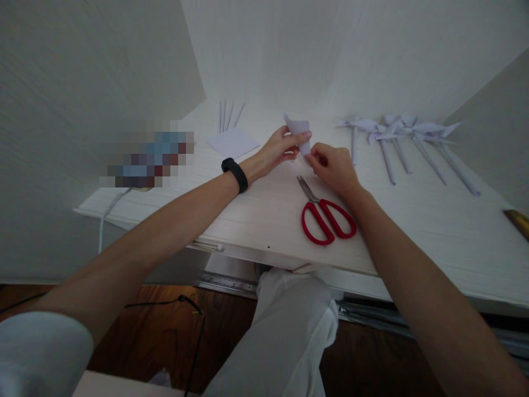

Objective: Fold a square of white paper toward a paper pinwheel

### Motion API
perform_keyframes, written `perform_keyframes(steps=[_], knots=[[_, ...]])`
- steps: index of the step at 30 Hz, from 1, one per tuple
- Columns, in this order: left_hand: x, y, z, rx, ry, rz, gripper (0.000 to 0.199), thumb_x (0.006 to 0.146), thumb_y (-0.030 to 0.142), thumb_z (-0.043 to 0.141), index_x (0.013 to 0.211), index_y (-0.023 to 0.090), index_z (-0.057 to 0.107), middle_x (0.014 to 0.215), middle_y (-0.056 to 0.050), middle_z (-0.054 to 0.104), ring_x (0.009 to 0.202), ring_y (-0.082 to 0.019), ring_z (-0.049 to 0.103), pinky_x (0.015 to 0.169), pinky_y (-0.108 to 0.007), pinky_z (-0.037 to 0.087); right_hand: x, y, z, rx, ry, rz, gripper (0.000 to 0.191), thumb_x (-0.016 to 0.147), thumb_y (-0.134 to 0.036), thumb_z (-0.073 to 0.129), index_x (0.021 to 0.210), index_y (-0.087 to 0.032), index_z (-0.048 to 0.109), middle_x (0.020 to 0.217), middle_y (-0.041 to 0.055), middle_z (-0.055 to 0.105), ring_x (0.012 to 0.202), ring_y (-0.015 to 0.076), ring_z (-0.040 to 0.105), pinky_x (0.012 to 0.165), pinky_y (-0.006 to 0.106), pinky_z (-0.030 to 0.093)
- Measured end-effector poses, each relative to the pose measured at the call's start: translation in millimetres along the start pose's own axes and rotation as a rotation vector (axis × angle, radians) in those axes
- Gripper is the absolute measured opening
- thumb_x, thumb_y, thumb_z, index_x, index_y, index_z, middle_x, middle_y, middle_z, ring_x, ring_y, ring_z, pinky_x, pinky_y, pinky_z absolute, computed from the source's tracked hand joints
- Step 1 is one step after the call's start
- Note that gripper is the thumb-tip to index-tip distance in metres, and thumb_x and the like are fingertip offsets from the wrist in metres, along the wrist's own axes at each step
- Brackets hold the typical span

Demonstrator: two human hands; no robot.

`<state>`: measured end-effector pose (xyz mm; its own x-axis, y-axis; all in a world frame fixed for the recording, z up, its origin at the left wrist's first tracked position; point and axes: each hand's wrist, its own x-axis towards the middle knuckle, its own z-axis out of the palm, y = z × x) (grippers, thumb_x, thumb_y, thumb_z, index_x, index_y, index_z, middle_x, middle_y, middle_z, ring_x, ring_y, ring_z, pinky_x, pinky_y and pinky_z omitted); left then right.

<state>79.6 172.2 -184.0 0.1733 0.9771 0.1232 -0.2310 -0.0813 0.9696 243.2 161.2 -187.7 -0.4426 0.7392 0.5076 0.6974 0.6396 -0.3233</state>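
A piece of white paper (301, 128), bent and partly folded, is held up above the white desk. My left hand (281, 148), with a black band on its wrist, grips it from the left with the thumb across its face. My right hand (334, 165) pinches the paper's lower corner between thumb and fingertips. Just below the hands lie scissors (316, 204) with red handles, blades pointing away from me and slightly parted. Left of my left hand, flat white paper (233, 142) rests on the desk.
Several white paper pinwheels (397, 132) on rolled sticks lie at the right. Thin sticks (225, 117) lie behind the flat paper. A blurred-out object (152, 160) with a white cable (108, 212) is at the left. White walls enclose the desk (256, 220). A yellowish object (517, 221) sits at the right edge.
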Motion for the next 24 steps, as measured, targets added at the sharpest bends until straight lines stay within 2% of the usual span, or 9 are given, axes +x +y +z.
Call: perform_keyframes(steps=[4,13,21,24], knots=[[-1.4,-2.0,-0.3,-0.066,-0.101,0.039,0.025,0.074,0.022,0.07,0.089,0.016,0.051,0.069,0.005,0.053,0.051,-0.002,0.046,0.052,-0.017,0.037,0.0,-0.5,0.3,0.038,-0.004,0.009,0.02,0.084,-0.028,0.051,0.067,-0.021,0.047,0.054,-0.0017,0.052,0.049,0.0119,0.044,0.053,0.026,0.031],[-3.8,-1.2,-0.4,0.015,-0.065,0.013,0.023,0.072,0.012,0.063,0.093,0.016,0.053,0.07,0.003,0.053,0.059,-0.006,0.05,0.058,-0.02,0.038,0.0,-0.8,-0.7,0.033,-0.011,0.012,0.02,0.084,-0.03,0.054,0.068,-0.02,0.048,0.055,-0.0012,0.054,0.051,0.0124,0.045,0.055,0.026,0.031],[-0.1,-5.8,-4.6,-0.032,-0.132,0.003,0.042,0.07,0.013,0.055,0.111,0.017,0.048,0.082,0.001,0.059,0.067,-0.008,0.054,0.065,-0.022,0.04,-1.4,-5.0,-3.0,0.035,0.019,-0.029,0.027,0.09,-0.035,0.045,0.067,-0.021,0.046,0.055,-0.0007,0.051,0.051,0.0129,0.044,0.056,0.027,0.031],[2.3,-6.7,-6.0,-0.031,-0.13,0.046,0.035,0.069,0.011,0.05,0.103,0.016,0.051,0.081,0.001,0.06,0.071,-0.01,0.056,0.072,-0.026,0.043,-1.6,-5.5,-2.8,0.052,0.027,-0.028,0.026,0.09,-0.032,0.045,0.066,-0.021,0.045,0.055,-0.0003,0.051,0.051,0.0132,0.045,0.056,0.027,0.031]])
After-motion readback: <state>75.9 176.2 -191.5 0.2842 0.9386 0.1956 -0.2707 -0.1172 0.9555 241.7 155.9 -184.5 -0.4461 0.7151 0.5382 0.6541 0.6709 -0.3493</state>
